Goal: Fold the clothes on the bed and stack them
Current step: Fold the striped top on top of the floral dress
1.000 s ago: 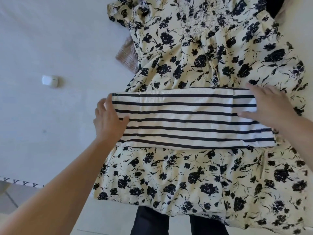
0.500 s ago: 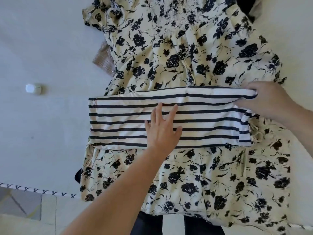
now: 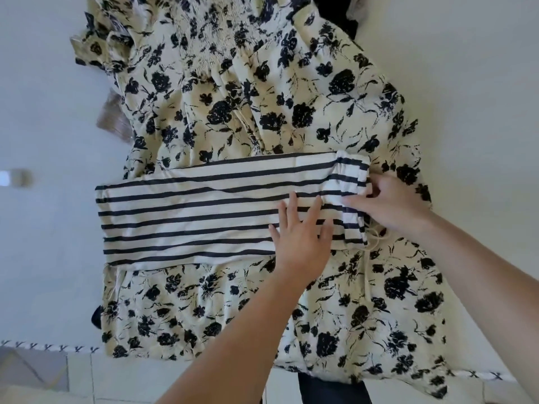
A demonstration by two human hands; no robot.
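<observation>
Striped navy-and-white folded garment (image 3: 204,214) lies across the middle of a cream floral-print dress (image 3: 262,97) spread on the white bed (image 3: 43,112), near its front edge. My left hand (image 3: 300,237) lies flat on the garment's right part, fingers (image 3: 291,205) straight and spread, holding nothing. My right hand (image 3: 390,205) grips the garment's right end, fingers curled on the bunched, lifted fabric. I see a small white object (image 3: 16,177), blurred, at the bed's left side.
</observation>
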